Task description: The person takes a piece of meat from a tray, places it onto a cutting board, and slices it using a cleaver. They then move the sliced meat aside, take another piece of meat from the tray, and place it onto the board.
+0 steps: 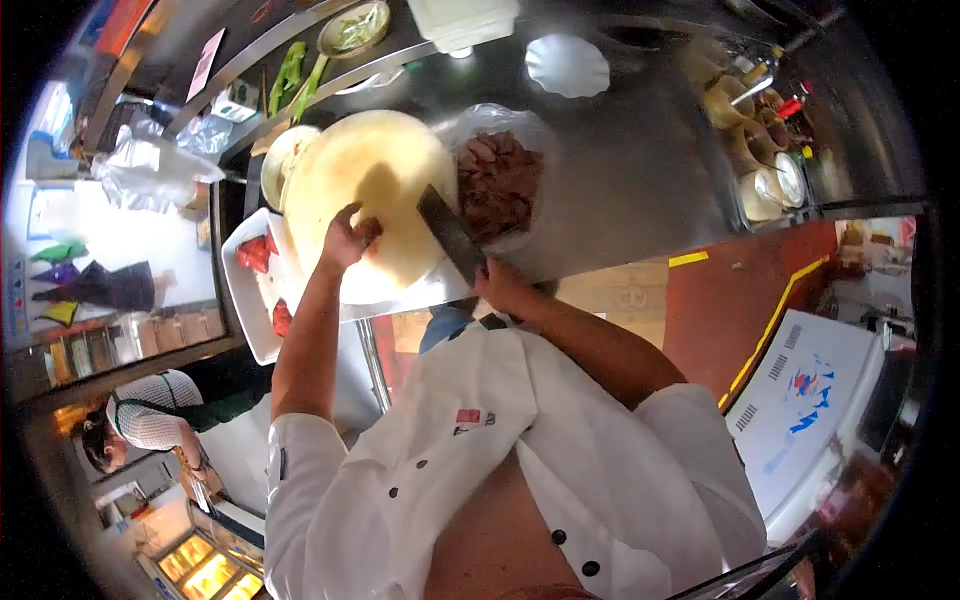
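My right hand (503, 287) grips the handle of a cleaver (450, 234). The broad dark blade reaches over the right edge of a thick round cutting board (370, 145). Above the board's lower left part is my left hand (350, 238), with nothing in it and its fingers apart. Dark sliced meat (497, 185) lies to the right of the board in a container lined with clear plastic. A white tray (240, 290) with red pieces of meat (257, 253) sits left of the board.
A scalloped white plate (567, 66) and a white plastic tub (462, 20) stand behind. Green vegetables (288, 78) and a strainer (354, 28) lie at the back left. Seasoning containers (750, 140) fill the far right. A person (158, 410) bends at lower left.
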A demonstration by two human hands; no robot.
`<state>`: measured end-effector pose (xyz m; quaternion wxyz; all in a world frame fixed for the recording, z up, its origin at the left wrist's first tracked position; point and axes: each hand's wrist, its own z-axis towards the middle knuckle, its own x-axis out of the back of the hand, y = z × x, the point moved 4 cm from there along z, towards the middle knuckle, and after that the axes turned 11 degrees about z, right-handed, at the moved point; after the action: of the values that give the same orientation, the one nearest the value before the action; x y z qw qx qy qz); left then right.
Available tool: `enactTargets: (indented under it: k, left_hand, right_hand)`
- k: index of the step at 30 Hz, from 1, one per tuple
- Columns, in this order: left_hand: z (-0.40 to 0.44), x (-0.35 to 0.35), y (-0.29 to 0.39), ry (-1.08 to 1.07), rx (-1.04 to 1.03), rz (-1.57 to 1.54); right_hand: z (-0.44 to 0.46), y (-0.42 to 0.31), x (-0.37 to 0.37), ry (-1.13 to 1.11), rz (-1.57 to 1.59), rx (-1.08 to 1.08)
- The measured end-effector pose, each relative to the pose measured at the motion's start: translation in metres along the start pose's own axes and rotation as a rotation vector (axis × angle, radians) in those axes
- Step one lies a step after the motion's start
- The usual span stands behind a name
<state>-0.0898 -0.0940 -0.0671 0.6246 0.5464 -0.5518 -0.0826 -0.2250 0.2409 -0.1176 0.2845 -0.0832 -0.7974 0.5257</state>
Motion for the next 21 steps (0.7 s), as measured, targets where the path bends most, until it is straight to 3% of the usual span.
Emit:
enactTargets:
  k: [1, 4, 6, 8, 10, 14, 18, 20, 21]
  left_hand:
    - [-0.005, -0.003, -0.033, -0.051, -0.001, 0.019]
    - [-0.019, -0.006, -0.041, -0.010, -0.038, 0.301]
    - [-0.030, 0.001, -0.033, 0.166, -0.147, 0.550]
    - [-0.043, 0.005, -0.023, 0.270, -0.148, 0.644]
    - [-0.064, 0.011, 0.005, 0.382, 0.039, 0.557]
    - [-0.086, 0.024, 0.008, 0.292, 0.195, -0.105]
    - [-0.090, 0.060, -0.037, 0.322, 0.346, -0.168]
    - [-0.076, 0.073, -0.054, 0.291, -0.043, 0.250]
    - [-0.061, 0.075, -0.063, 0.257, -0.212, 0.291]
  right_hand:
    - [-0.001, 0.006, -0.003, 0.053, -0.013, 0.103]
    - [0.002, 0.013, 0.003, 0.031, -0.107, 0.220]
    - [0.006, 0.011, 0.005, -0.054, -0.189, 0.234]
    - [0.010, -0.007, 0.018, -0.133, -0.103, -0.049]
    - [0.010, -0.024, 0.026, -0.206, -0.130, -0.198]
    - [0.010, -0.017, 0.022, -0.180, -0.194, -0.262]
    - [0.001, -0.069, 0.020, -0.182, -0.142, -0.421]
    - [0.001, -0.066, 0.011, -0.130, -0.146, -0.376]
    - [0.000, -0.064, 0.007, -0.084, -0.140, -0.331]
